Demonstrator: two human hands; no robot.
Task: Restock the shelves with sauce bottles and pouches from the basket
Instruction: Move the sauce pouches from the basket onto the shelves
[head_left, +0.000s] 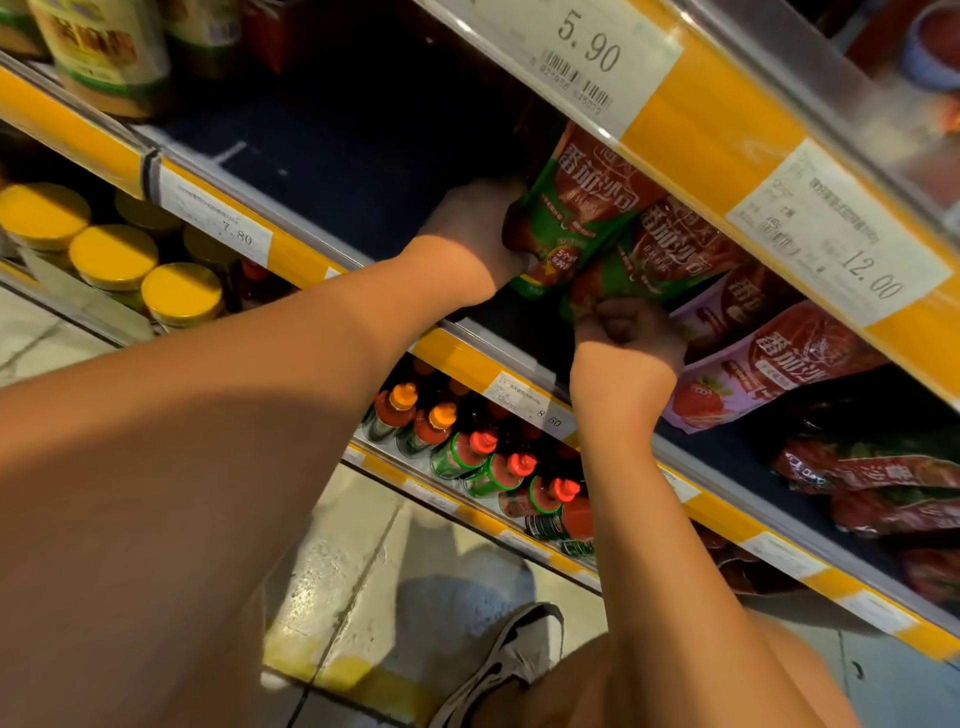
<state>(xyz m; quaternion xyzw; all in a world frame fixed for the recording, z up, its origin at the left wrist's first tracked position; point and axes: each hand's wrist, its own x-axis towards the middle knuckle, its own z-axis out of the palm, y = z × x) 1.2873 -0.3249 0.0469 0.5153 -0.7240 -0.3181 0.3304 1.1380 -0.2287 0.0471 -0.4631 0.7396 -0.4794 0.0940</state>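
So there's two green-and-red sauce pouches side by side on the dark shelf (332, 156), tucked under the yellow price rail up at 1 o'clock. The left pouch (576, 208) is gripped at its lower edge by the left hand (470, 228), fingers curled round it. The right pouch (670, 249) touches it, and the right hand (626, 330) is clenched on its bottom corner, pinching it I think, though the shadow makes that hard to call. Just past them at 3 o'clock lean two purple pouches (779, 364). Down at 6 o'clock, one shelf lower, is a row of red-capped sauce bottles (498, 467), and yellow-lidded jars (111, 254) sit at 9 o'clock.
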